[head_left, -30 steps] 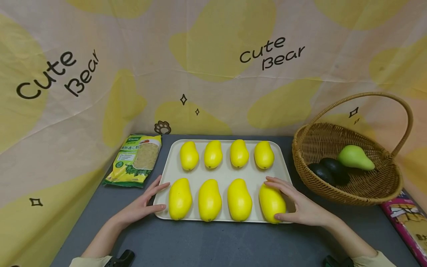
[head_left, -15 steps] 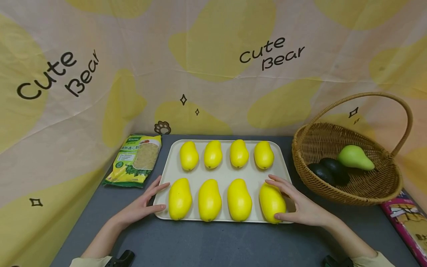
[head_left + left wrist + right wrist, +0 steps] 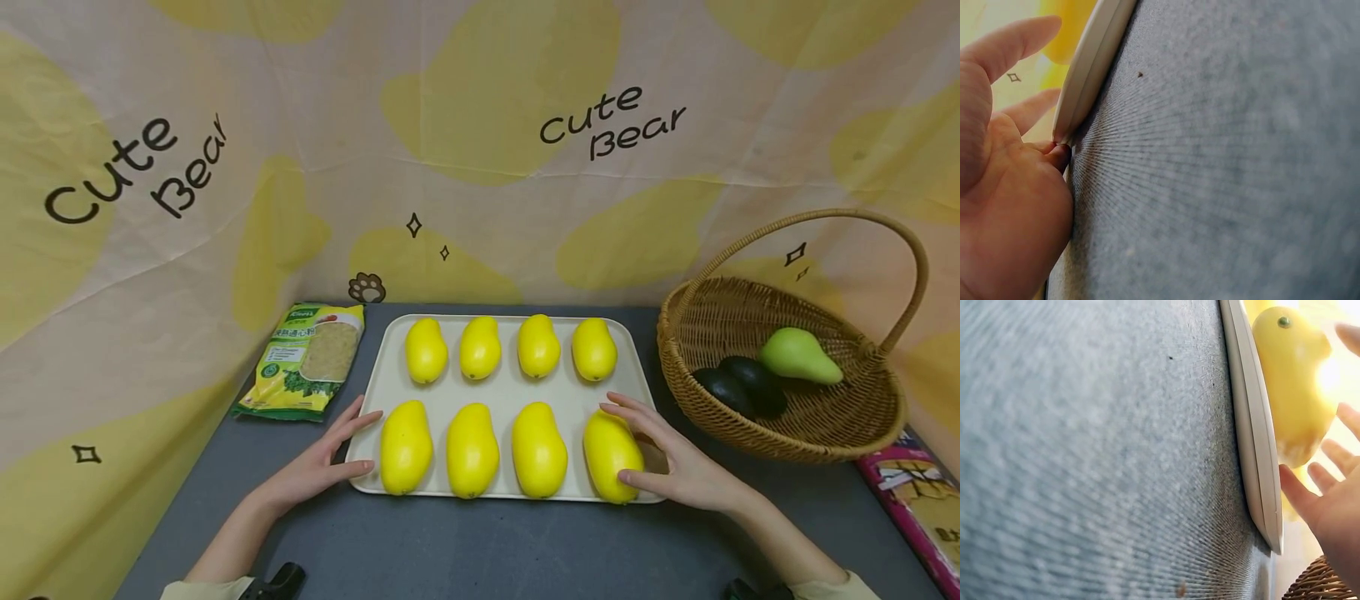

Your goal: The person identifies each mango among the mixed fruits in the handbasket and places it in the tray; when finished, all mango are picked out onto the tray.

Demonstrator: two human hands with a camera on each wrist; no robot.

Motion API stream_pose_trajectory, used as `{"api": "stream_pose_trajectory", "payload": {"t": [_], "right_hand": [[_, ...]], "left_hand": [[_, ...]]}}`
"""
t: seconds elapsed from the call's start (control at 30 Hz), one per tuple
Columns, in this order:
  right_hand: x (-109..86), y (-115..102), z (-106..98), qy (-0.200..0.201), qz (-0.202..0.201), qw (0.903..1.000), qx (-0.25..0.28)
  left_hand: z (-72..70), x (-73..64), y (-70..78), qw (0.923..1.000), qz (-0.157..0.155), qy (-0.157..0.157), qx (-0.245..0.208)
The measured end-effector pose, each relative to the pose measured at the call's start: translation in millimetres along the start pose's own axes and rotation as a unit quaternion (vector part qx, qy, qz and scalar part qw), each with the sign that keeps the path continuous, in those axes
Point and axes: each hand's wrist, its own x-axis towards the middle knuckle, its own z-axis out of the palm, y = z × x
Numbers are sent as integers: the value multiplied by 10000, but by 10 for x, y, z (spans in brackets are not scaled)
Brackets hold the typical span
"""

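Note:
Several yellow mangoes lie in two rows on a cream tray [image 3: 517,390]. My left hand [image 3: 318,462] is at the tray's left edge, fingers spread, beside the front-left mango [image 3: 406,447]. In the left wrist view its little finger is tucked low against the tray's rim [image 3: 1088,69]. Around the front-right mango [image 3: 609,454] my right hand [image 3: 678,467] is spread, overlapping it in the head view. The right wrist view shows this hand's fingers loosely extended near that mango [image 3: 1291,381], with one fingertip right at the tray's rim.
A yellow-green food bag [image 3: 300,362] lies left of the tray. On the right stands a wicker basket [image 3: 832,437] with a green pear [image 3: 799,354] and two dark avocados [image 3: 753,386]. Beyond it lies a purple-edged packet [image 3: 911,508]. A printed curtain [image 3: 480,183] hangs behind the table.
My right hand's fingertips have lifted slightly and shifted a little right over the front-right mango. The left hand, tray and fruit keep their places; the head view has shifted very slightly.

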Motion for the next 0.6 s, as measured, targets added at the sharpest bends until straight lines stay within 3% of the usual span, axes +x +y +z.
{"api": "stream_pose_trajectory", "payload": {"t": [0.17, 0.33, 0.43, 0.6], "right_hand": [[13, -4, 14, 858, -461, 9948, -284], [52, -67, 2, 1999, -1065, 9713, -730], [81, -129, -21, 2325, -1291, 9602, -858], [154, -213, -57, 2451, -1334, 9550, -1008]], "left_hand": [[22, -19, -34, 9988, 194, 421, -123], [69, -58, -65, 9894, 455, 1363, -230], [98, -82, -30, 9748, 599, 2149, 64], [97, -62, 157, 9345, 953, 3391, 515]]}}
